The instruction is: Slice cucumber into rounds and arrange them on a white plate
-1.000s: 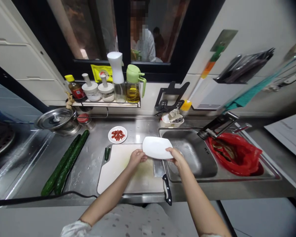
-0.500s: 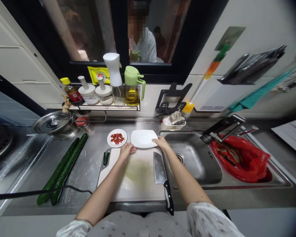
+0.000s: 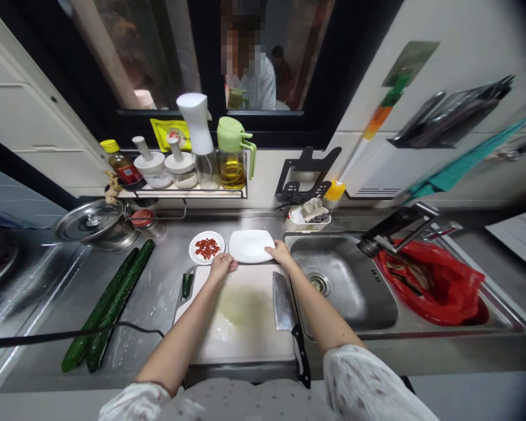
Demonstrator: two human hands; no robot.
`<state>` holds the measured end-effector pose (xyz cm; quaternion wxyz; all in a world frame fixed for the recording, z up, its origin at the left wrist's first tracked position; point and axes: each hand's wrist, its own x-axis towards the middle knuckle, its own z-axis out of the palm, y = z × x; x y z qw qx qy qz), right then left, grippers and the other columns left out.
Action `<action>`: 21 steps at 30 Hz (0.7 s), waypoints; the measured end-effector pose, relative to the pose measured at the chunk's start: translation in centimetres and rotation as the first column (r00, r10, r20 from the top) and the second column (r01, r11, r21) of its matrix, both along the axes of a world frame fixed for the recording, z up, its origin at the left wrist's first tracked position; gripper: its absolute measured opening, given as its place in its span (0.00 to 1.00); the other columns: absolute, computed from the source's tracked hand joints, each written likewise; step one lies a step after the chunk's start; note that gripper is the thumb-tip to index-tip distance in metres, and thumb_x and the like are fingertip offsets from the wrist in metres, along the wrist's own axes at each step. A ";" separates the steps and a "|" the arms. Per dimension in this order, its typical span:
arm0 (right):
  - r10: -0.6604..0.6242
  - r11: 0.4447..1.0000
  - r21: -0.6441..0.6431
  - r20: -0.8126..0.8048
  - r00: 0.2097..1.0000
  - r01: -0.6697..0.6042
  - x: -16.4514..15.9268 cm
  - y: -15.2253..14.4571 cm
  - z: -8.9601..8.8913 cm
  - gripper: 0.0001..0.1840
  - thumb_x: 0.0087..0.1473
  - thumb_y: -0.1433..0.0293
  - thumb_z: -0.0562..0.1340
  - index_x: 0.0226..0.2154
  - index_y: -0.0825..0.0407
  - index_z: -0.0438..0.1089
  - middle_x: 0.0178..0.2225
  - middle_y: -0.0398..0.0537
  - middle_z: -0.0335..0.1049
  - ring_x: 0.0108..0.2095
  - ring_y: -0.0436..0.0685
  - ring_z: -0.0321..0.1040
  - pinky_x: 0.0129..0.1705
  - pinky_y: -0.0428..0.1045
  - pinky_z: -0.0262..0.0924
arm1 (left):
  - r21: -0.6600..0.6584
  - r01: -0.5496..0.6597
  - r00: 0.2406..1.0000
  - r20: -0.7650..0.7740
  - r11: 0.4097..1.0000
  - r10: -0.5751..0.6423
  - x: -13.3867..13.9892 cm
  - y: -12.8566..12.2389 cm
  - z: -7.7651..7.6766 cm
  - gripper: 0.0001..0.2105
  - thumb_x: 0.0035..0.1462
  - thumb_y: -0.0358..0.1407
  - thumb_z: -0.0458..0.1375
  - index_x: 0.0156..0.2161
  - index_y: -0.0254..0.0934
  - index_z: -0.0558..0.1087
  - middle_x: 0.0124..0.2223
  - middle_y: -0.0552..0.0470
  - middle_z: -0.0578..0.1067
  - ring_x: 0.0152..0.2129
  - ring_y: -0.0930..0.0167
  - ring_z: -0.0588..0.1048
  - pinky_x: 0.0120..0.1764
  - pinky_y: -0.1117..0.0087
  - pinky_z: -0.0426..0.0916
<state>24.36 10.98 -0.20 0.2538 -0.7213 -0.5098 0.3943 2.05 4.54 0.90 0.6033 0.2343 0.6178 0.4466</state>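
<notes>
A white rounded-square plate (image 3: 251,245) sits behind the cutting board. My right hand (image 3: 280,255) grips its right edge, thumb on the rim. At the plate's near-left corner, the fingers of my left hand (image 3: 223,265) are closed together against the rim. Just left of it is a small round white dish (image 3: 194,258) holding chopped red pieces (image 3: 207,248). The white cutting board (image 3: 214,345) lies under my forearms, with a damp greenish patch in its middle. A cleaver (image 3: 283,304) with a black handle rests along the board's right side.
Two long cucumbers (image 3: 109,310) lie to the left, and a short green piece (image 3: 187,285) is by the board's corner. A lidded pot (image 3: 94,222) stands behind them. On the right are the sink (image 3: 355,292) and a red plastic bag (image 3: 442,292). A rack (image 3: 193,193) carries several seasoning containers.
The white plate has shifted slightly left toward the small dish, both hands moving with it. The view has also tilted a little. The cleaver and cucumbers lie as before.
</notes>
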 end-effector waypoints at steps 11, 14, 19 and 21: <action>0.021 0.999 0.046 0.041 0.999 -0.023 -0.4 -0.5 -1.0 0.25 0.44 0.68 0.64 0.47 0.56 0.68 0.41 0.52 0.74 0.42 0.56 0.70 0.44 0.47 0.62 | 0.013 0.007 0.999 -0.038 1.000 -0.007 -0.3 0.5 -1.5 0.06 0.44 0.28 0.59 0.27 0.33 0.65 0.19 0.53 0.73 0.15 0.78 0.71 0.23 0.77 0.68; 0.067 0.996 0.048 0.112 0.991 -0.072 -0.4 -0.5 -0.8 0.26 0.45 0.67 0.64 0.48 0.58 0.67 0.43 0.55 0.73 0.44 0.57 0.69 0.46 0.48 0.61 | 0.027 0.019 0.998 -0.054 0.999 -0.018 -0.3 0.4 -1.9 0.06 0.44 0.28 0.58 0.27 0.33 0.64 0.19 0.53 0.72 0.15 0.78 0.70 0.23 0.77 0.67; 0.139 0.989 0.018 0.230 0.963 -0.147 -0.5 -0.7 -0.6 0.28 0.47 0.64 0.64 0.51 0.59 0.65 0.46 0.59 0.71 0.46 0.60 0.68 0.46 0.48 0.60 | 0.040 0.037 0.996 -0.083 0.999 -0.033 -0.4 0.3 -2.6 0.06 0.44 0.27 0.58 0.27 0.34 0.63 0.17 0.55 0.70 0.13 0.78 0.68 0.21 0.77 0.64; 0.155 0.987 -0.003 0.255 0.954 -0.159 -0.5 -0.8 -0.6 0.29 0.48 0.63 0.63 0.51 0.59 0.64 0.46 0.59 0.71 0.46 0.61 0.68 0.46 0.49 0.60 | 0.047 0.053 0.996 -0.078 0.997 -0.050 -0.5 0.3 -3.0 0.07 0.43 0.27 0.59 0.26 0.34 0.63 0.17 0.55 0.70 0.14 0.78 0.68 0.22 0.77 0.64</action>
